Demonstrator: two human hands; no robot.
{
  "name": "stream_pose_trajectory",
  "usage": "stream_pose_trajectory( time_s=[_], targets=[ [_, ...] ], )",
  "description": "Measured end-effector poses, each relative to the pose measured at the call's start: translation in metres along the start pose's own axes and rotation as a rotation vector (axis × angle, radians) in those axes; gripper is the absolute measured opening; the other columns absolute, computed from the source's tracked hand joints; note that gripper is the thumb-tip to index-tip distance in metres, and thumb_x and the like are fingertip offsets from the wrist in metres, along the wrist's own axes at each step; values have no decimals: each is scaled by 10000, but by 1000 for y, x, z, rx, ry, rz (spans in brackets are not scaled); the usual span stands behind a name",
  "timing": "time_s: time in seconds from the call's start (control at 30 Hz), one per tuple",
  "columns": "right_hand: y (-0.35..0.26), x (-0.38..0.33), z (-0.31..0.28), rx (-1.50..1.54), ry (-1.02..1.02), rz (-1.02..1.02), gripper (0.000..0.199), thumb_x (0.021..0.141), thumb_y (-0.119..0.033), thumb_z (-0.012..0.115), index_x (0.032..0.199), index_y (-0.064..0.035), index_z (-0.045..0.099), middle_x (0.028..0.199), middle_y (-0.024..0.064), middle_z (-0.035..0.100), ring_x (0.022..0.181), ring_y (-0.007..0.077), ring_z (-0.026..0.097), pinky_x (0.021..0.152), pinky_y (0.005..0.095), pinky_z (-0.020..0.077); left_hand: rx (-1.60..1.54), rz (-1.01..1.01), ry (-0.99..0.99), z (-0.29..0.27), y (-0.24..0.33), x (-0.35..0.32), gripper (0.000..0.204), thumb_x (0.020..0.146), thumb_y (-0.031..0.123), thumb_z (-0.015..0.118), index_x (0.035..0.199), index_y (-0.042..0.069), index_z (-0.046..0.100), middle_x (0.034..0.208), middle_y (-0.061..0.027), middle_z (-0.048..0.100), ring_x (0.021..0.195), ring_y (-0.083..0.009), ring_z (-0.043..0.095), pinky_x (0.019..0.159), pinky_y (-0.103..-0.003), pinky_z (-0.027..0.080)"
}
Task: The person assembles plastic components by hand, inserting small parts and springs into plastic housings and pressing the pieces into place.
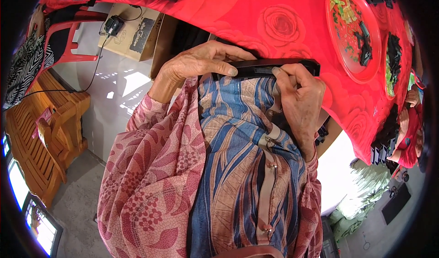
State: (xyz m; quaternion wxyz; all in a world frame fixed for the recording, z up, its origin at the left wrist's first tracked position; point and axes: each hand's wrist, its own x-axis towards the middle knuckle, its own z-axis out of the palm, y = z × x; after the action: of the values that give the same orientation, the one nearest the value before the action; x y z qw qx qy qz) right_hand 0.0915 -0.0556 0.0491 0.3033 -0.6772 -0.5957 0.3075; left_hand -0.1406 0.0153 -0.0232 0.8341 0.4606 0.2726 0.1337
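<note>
Crosswise, long black strip [258, 68] spans both hands, axis left to right. Left hand [194, 63] grasps left part, thumb on near face; right hand [300, 93] pinches near edge, closer to right end. Red tablecloth [242, 11] just beyond; red tray [359, 75] ahead-right of right hand.

The black bar [254, 68] I hold is long, narrow and straight, with a smooth, slightly shiny surface and crisp edges. A narrow recess seems to run along the side facing me. It lies almost level, crossing from left to right, its right end jutting past my right hand [302, 93], its left end partly hidden by my left hand [192, 65]. It sits by the near edge of the red tablecloth [233, 11]; whether they touch, I can't tell.
</note>
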Motion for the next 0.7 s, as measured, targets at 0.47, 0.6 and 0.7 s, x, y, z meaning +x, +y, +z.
stream_pose_trajectory(
  time_s=[0.47, 0.6, 0.7],
  targets=[
    [-4, -2, 2, -95, 33, -41, 109, 801, -71, 710, 742, -41, 623, 502, 117, 548, 440, 288, 574, 460, 384, 411, 30, 1, -28, 2, 5, 0, 653, 829, 154, 749, 1384, -71, 488, 1372, -174, 555, 1305, -255, 505, 1108, -347, 387],
    [-4, -1, 2, -132, 44, -67, 127, 802, -97, 713, 728, -44, 625, 518, 120, 569, 469, 300, 597, 468, 395, 428, 40, 41, -43, 6, 12, 0, 634, 837, 100, 725, 1396, -64, 477, 1387, -163, 547, 1311, -238, 497, 1115, -345, 379],
    [-4, -1, 2, -154, 57, -88, 128, 802, -109, 715, 736, -47, 625, 529, 120, 578, 488, 306, 605, 470, 406, 431, 216, 37, -10, 14, 17, 0, 595, 850, 45, 690, 1399, -51, 480, 1379, -144, 556, 1290, -204, 506, 1105, -335, 387]
  ],
)
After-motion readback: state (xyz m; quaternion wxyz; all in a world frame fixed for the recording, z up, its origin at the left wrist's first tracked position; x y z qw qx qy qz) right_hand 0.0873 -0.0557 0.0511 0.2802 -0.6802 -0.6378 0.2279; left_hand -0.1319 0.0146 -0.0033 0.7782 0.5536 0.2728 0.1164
